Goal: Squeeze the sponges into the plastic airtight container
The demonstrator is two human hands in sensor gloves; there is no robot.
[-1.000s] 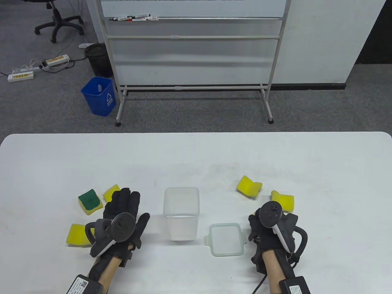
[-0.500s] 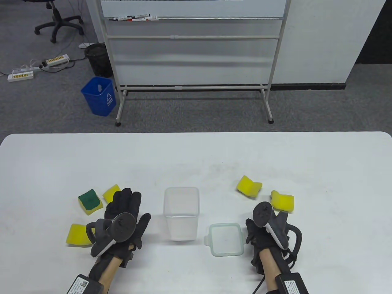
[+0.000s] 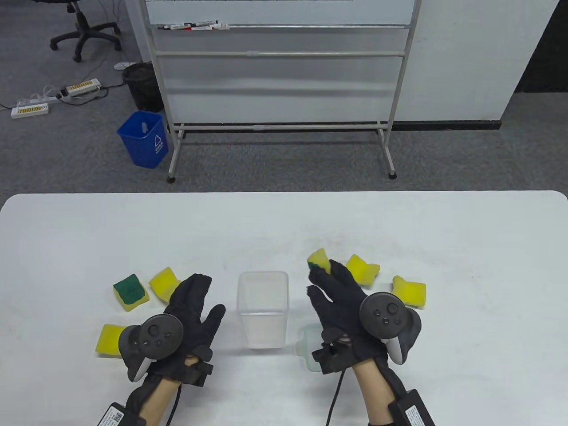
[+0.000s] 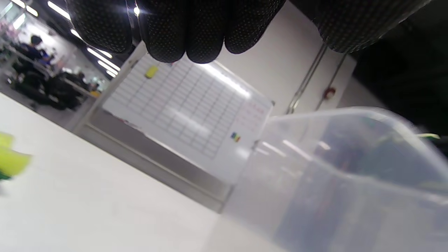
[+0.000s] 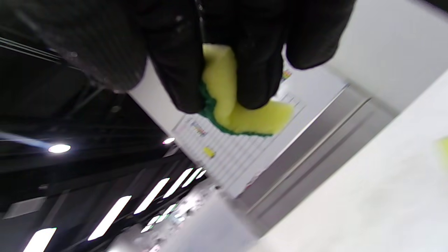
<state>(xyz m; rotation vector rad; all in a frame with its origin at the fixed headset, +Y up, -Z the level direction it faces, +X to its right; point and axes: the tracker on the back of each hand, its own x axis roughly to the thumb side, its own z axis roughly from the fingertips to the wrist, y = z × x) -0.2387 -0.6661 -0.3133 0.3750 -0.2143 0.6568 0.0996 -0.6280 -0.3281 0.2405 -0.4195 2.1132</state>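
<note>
The clear plastic container [image 3: 263, 310] stands open at the table's front centre; it shows blurred in the left wrist view [image 4: 343, 182]. My right hand [image 3: 316, 278] hovers just right of its rim and pinches a yellow sponge with a green scouring side [image 3: 319, 261], seen squeezed between the fingers [image 5: 241, 105]. My left hand [image 3: 208, 295] lies flat just left of the container, fingers [image 4: 185, 31] straight and holding nothing. The lid [image 3: 305, 347] lies mostly hidden under my right palm.
Three sponges lie left of the left hand: a green-topped one [image 3: 130, 292], a yellow one [image 3: 162, 283] and another yellow one [image 3: 108, 339]. Two yellow sponges [image 3: 364, 269] [image 3: 410, 290] lie to the right. A whiteboard stand [image 3: 279, 88] is beyond the table.
My right hand has lifted off the table beside the lid and moved forward-left to the container's rim, now showing a sponge in its fingers. My left hand has shifted slightly right.
</note>
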